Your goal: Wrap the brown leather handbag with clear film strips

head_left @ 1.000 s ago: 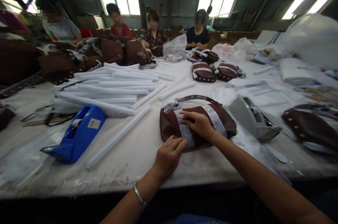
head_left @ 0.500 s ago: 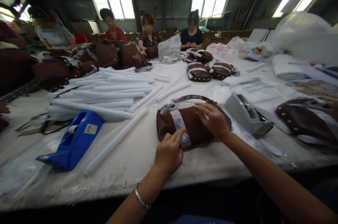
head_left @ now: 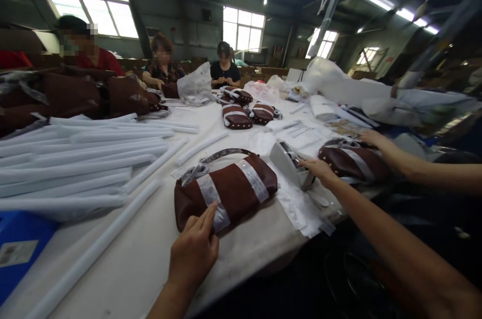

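A brown handbag [head_left: 229,191] with two pale bands taped around it lies on the white table [head_left: 150,244] in front of me. My left hand [head_left: 194,251] rests at its near edge, fingers stretched out and pressing the lower end of the left band [head_left: 211,198]. My right hand [head_left: 320,168] is out to the right, its fingertips on the front end of a grey tape dispenser [head_left: 288,161]. Nothing shows inside either hand.
Long white foam rolls [head_left: 75,163] lie at the left, with a blue tape dispenser [head_left: 17,249] at the near left. Another person's arm [head_left: 410,163] rests on a second brown bag [head_left: 354,161] at the right. More bags [head_left: 235,116] and seated people are at the far side.
My right hand left the bag and went right to the grey dispenser. My left hand stayed at the bag's near edge. My view swung to the right and tilted up.
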`<state>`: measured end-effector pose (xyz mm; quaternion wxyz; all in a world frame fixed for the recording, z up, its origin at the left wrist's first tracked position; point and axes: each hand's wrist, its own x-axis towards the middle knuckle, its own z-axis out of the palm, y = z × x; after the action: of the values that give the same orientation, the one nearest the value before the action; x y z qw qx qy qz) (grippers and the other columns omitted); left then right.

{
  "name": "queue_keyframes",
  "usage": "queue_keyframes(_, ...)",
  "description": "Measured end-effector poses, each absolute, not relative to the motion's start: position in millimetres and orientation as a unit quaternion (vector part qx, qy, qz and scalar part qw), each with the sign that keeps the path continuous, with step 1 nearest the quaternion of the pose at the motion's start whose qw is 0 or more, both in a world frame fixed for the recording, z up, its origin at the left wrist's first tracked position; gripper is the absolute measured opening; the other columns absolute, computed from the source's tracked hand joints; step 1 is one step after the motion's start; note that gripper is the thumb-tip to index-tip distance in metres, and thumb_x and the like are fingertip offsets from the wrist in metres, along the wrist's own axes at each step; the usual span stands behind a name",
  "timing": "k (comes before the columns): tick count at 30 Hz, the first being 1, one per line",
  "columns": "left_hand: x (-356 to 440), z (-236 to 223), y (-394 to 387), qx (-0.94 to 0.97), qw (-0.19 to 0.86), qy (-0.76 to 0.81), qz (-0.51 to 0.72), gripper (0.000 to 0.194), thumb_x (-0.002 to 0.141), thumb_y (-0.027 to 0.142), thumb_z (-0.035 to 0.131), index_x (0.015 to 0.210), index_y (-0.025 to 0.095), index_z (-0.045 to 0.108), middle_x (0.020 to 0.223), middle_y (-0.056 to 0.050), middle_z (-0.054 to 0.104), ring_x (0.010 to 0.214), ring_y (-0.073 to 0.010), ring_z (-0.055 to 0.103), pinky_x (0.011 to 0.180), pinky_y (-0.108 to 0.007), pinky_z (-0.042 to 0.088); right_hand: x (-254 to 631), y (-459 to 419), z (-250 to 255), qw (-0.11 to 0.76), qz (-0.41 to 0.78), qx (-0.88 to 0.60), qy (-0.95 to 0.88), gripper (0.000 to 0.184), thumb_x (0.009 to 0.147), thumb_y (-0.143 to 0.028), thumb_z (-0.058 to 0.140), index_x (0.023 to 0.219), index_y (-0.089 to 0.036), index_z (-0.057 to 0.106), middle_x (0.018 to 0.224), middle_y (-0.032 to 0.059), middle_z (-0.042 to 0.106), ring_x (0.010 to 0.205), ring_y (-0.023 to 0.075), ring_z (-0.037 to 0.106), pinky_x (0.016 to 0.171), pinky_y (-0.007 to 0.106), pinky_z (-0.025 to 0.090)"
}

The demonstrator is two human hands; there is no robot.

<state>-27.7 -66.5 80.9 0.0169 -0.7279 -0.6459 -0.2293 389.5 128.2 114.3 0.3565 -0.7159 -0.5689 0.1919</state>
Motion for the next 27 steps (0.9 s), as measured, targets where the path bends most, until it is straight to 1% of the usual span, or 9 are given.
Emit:
queue_keyframes(4,-28,83,-67,-0.727,0.023,-0.647,-0.229,0.070,0.079,0.009,0.057,0.146,0.027,0.046,0.121,0.000,0.070,0.098,-0.0179,0.062,0.079,-0.025,0.056,383,132,113,0.428,0.262,-0.703,-0.504,0.038,0.059,-0.054,0.077,0.069,-0.017,0.076,0.086,0.0104,0.077,0.091,0.0304,0.069,0.080,0.041,0.052)
queue_keyframes(7,-27,84,-67,-0.726,0.026,-0.648,-0.229,0.070,0.080,0.009,0.057,0.146,0.029,0.045,0.119,0.000,0.071,0.097,-0.0179,0.063,0.079,-0.026,0.057,380,128,122,0.499,0.266,-0.678,-0.469,0.041,0.053,-0.053,0.082,0.070,-0.016,0.077,0.108,0.0145,0.075,0.104,0.0321,0.067,0.089,0.042,0.052)
queue_keyframes(10,-28,84,-67,-0.725,0.026,-0.649,-0.228,0.069,0.080,0.011,0.057,0.146,0.029,0.045,0.116,-0.001,0.071,0.096,-0.0179,0.063,0.079,-0.025,0.057,382,109,128,0.556,0.253,-0.649,-0.453,0.041,0.053,-0.051,0.085,0.076,-0.018,0.078,0.128,0.0122,0.068,0.121,0.0304,0.060,0.102,0.039,0.047)
queue_keyframes(12,-28,83,-67,-0.724,0.027,-0.651,-0.226,0.069,0.080,0.012,0.057,0.146,0.029,0.046,0.112,-0.001,0.072,0.096,-0.0182,0.064,0.078,-0.025,0.057,386,89,126,0.583,0.255,-0.636,-0.436,0.041,0.054,-0.050,0.086,0.079,-0.019,0.079,0.127,0.0112,0.069,0.124,0.0295,0.058,0.108,0.039,0.044)
queue_keyframes(14,-29,83,-67,-0.724,0.029,-0.651,-0.228,0.069,0.080,0.012,0.057,0.146,0.029,0.046,0.110,-0.001,0.073,0.095,-0.0184,0.064,0.077,-0.025,0.057,390,69,119,0.604,0.272,-0.629,-0.406,0.041,0.054,-0.049,0.087,0.081,-0.019,0.079,0.120,0.0110,0.072,0.123,0.0304,0.060,0.111,0.043,0.042)
queue_keyframes(17,-28,84,-68,-0.726,0.034,-0.646,-0.234,0.069,0.081,0.012,0.057,0.146,0.030,0.045,0.109,-0.001,0.073,0.094,-0.0186,0.065,0.073,-0.025,0.058,390,49,107,0.618,0.293,-0.621,-0.382,0.041,0.057,-0.046,0.089,0.087,-0.020,0.080,0.112,0.0093,0.075,0.120,0.0311,0.062,0.113,0.047,0.041)
queue_keyframes(19,-28,85,-68,-0.727,0.037,-0.645,-0.233,0.067,0.081,0.012,0.057,0.145,0.030,0.047,0.107,-0.001,0.073,0.092,-0.0186,0.066,0.073,-0.026,0.058,387,44,103,0.620,0.276,-0.616,-0.400,0.039,0.061,-0.045,0.087,0.091,-0.021,0.080,0.114,0.0081,0.075,0.119,0.0302,0.063,0.113,0.048,0.041)
queue_keyframes(23,-27,88,-68,-0.724,0.039,-0.651,-0.227,0.067,0.080,0.012,0.058,0.144,0.030,0.048,0.106,-0.001,0.073,0.091,-0.0186,0.066,0.073,-0.026,0.058,378,49,115,0.597,0.194,-0.609,-0.485,0.031,0.073,-0.046,0.080,0.094,-0.024,0.079,0.123,0.0056,0.071,0.122,0.0282,0.061,0.114,0.046,0.041)
queue_keyframes(27,-26,87,-68,-0.719,0.042,-0.656,-0.225,0.067,0.080,0.013,0.058,0.145,0.029,0.047,0.108,-0.001,0.073,0.092,-0.0189,0.067,0.072,-0.026,0.058,378,52,132,0.564,0.158,-0.625,-0.516,0.030,0.077,-0.048,0.077,0.096,-0.024,0.080,0.110,0.0050,0.076,0.115,0.0282,0.065,0.111,0.045,0.045)
